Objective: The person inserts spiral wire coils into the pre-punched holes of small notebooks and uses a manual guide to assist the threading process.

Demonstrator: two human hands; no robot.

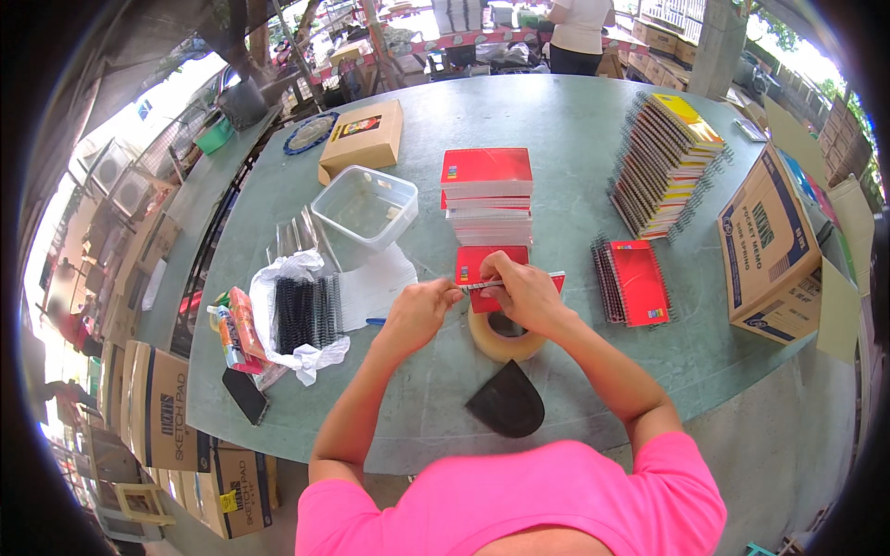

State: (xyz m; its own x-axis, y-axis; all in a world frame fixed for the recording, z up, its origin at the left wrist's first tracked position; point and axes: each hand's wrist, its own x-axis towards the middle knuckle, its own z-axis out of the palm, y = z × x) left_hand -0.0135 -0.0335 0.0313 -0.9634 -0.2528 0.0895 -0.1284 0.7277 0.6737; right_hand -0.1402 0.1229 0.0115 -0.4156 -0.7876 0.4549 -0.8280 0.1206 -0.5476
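Over the middle of the near table, my right hand (pixel 524 295) grips a thin red memo pad (pixel 559 279) held edge-up. My left hand (pixel 414 317) is closed in a pinch at the pad's left end; what lies between its fingertips is too small to make out. Just beyond the hands is another red pad (pixel 471 255), and behind it rises a stack of red-covered pads (pixel 488 169). Below my right hand sits a roll of tape (pixel 505 352). Black spiral coils (pixel 306 313) lie bundled in white paper to the left.
Spiral-bound notebooks (pixel 666 167) are piled at right, with a few red spiral-bound memo pads (pixel 640 283) nearer. An open carton (pixel 769 241) stands at the right edge. A plastic tub (pixel 366 206), phone (pixel 245 397) and dark rounded pad (pixel 507 400) also occupy the table. A person (pixel 580 37) stands beyond.
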